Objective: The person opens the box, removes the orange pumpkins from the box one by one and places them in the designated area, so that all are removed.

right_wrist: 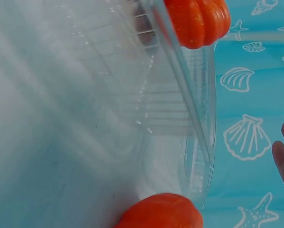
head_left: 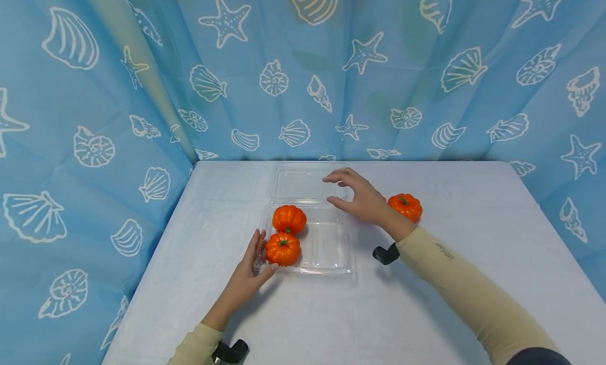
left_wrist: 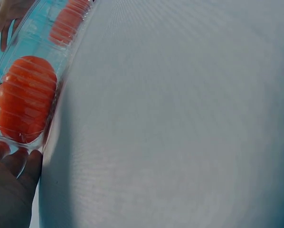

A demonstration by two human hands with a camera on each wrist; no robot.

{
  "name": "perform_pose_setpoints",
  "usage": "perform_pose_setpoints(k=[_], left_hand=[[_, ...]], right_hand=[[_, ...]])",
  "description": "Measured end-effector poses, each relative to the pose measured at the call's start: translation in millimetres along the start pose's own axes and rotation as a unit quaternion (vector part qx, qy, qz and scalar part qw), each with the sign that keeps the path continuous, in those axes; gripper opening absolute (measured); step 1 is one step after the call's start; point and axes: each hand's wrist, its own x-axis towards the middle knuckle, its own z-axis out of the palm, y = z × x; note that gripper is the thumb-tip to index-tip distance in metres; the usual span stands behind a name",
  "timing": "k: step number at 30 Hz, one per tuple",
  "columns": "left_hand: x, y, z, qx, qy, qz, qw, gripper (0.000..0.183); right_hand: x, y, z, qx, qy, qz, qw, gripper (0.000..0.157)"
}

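Note:
A clear plastic clamshell container (head_left: 326,249) lies opened flat, its lid (head_left: 303,183) toward the curtain. Two small orange pumpkins, a back one (head_left: 289,219) and a front one (head_left: 282,249), sit in the left half of its base. My left hand (head_left: 246,275) holds the front left corner, fingers along the left side and thumb at the front edge. Above the container's right back part hovers my right hand (head_left: 362,196), thumb and fingers apart with nothing between them. Beyond the right wrist is another orange pumpkin (head_left: 405,207); a sliver of orange shows beside it, mostly hidden by that hand.
A white-covered table (head_left: 473,218) bears everything. Blue curtains (head_left: 303,91) with shell and starfish prints hang behind it and along both sides. Black wrist cameras sit at the left wrist (head_left: 231,351) and right wrist (head_left: 385,253).

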Motion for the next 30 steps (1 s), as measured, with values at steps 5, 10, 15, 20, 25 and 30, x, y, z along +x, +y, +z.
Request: perform_pose_setpoints(k=[5, 10, 15, 20, 25, 30], left_hand=[[-0.9, 1.6, -0.8, -0.001, 0.0, 0.002, 1.0, 0.096], [-1.6, 1.2, -0.4, -0.013, 0.001, 0.003, 0.9999, 0.095], [-1.5, 0.7, 0.1, -0.015, 0.0, 0.001, 0.9999, 0.096], [-1.2, 0.1, 0.2, -0.013, -0.001, 0.003, 0.9999, 0.096], [-1.5, 1.2, -0.2, -0.018, -0.001, 0.004, 0.9998, 0.095], [-1.4, 0.7, -0.3, -0.013, -0.004, 0.001, 0.9999, 0.094]], right_hand=[[9, 0, 8.1, 0.017, -0.016, 0.0, 1.0, 0.042], [18, 2, 18.7, 0.025, -0.038, 0.001, 0.999, 0.04], [26, -4, 28.2, 0.036, -0.057, -0.001, 0.998, 0.04], [32, -11, 37.1, 0.034, -0.082, -0.002, 0.996, 0.043], [34, -16, 45.3, 0.019, -0.111, 0.016, 0.993, 0.045], [37, -17, 53.1, 0.021, -0.148, 0.023, 0.988, 0.047]])
